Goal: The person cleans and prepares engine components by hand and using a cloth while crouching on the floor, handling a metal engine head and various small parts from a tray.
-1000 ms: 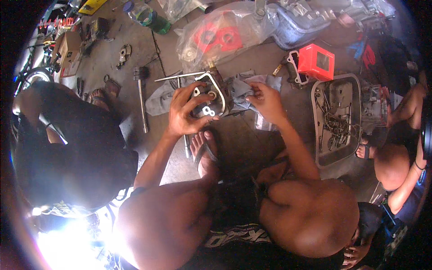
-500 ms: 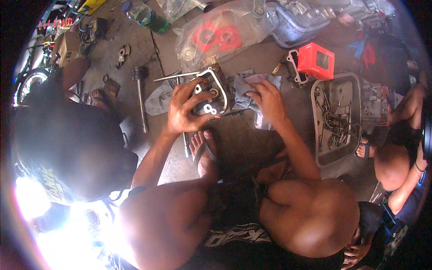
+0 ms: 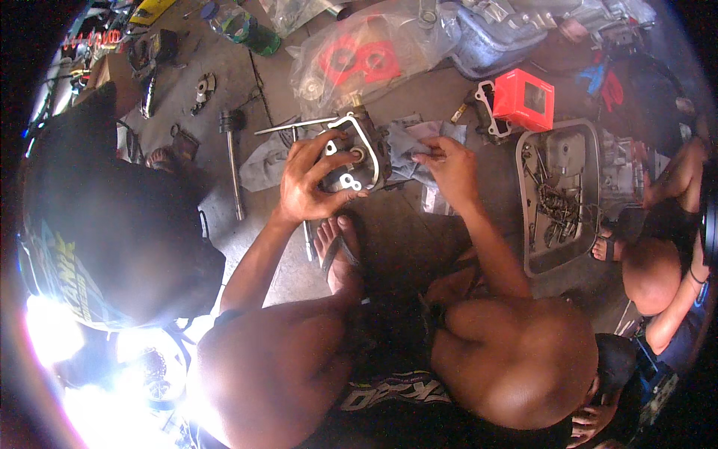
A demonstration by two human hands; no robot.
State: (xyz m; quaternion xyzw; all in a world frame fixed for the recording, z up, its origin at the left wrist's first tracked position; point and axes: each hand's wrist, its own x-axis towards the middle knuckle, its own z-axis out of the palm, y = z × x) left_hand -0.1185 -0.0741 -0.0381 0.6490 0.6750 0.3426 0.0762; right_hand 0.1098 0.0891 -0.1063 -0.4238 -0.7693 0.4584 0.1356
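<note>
My left hand (image 3: 310, 176) grips a metal engine cylinder head (image 3: 374, 153), tilted so that its bright machined rim faces me. The thumb lies along its lower edge and the fingers reach over its face and into its cavity. Just right of it, my right hand (image 3: 453, 166) is closed in a pinch on a grey rag (image 3: 405, 144), whose folds reach toward the cylinder head. Behind my left hand, partly hidden, a T-handle wrench (image 3: 308, 238) lies on the floor over another grey cloth (image 3: 262, 166).
A tray (image 3: 525, 206) of small metal parts stands at right, near a red box (image 3: 525, 101) and a gasket (image 3: 488, 105). Plastic bags (image 3: 310, 63) and a green bottle (image 3: 262, 39) lie at the far side. A long-shafted tool (image 3: 235, 161) lies left. People crouch on both sides.
My right hand has shifted slightly and its fingers have drawn together at the rag. The person at left has leaned a little. My left hand and the cylinder head stay in place.
</note>
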